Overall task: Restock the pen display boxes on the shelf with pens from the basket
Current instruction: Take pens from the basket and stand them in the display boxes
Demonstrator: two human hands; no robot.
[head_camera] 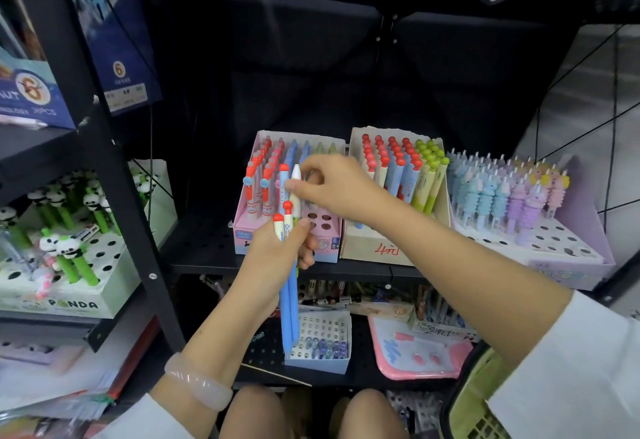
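So the left hand (277, 248) sits middle of the frame, fingers curled round a small bunch of pens (289, 286), blue barrels hanging down and red caps poking up above the knuckles. The right hand (332, 185) comes in from the lower right and pinches one pale pen with a white tip (295, 189) between thumb and fingertips, holding it upright just above the bunch and right in front of the pink display box (325, 230). That box is on the black shelf (204, 248) at center frame; its back and left rows are filled with red-capped and blue pens, and a few empty holes show at its front right. Touching it on the right is a cardboard box (374, 248) with red, blue and green topped pens, and further right a lilac box (568, 258) of pastel swirly ones. Left edge of the frame has a panda pen box (69, 303) on a neighbouring shelf. The green basket (481, 400) peeks in at the lower right corner under the right sleeve; can't tell what's in it. There's a pale bangle (197, 383) on the left wrist, and the person's knees show at the bottom.
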